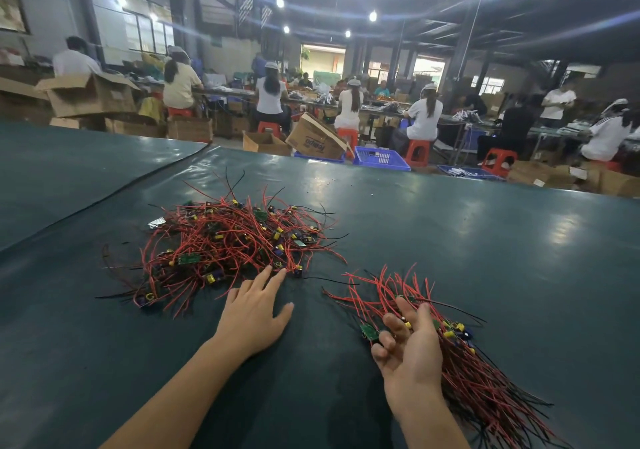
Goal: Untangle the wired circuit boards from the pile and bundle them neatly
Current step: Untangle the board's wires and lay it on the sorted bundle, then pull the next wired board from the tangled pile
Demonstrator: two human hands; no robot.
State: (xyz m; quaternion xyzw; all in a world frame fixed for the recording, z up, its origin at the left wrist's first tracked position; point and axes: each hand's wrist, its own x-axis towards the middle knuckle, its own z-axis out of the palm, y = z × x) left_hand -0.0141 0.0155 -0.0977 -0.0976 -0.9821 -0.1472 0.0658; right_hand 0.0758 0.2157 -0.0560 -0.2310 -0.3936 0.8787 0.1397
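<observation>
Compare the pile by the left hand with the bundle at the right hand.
The pile is tangled, wires crossing every way; in the bundle they run roughly parallel.
The pile spreads wide; the bundle is long and narrow.
The left hand reaches the pile's near edge with straight fingers; the right hand, palm up, fingers curled, lies against the bundle.
Both: red and black wires, small green boards, on the green table.

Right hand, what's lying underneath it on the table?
A bundle of red and black wired circuit boards lies under the right hand, fanning out beyond it at both ends. The hand covers its middle, so any grip is hidden.
</observation>
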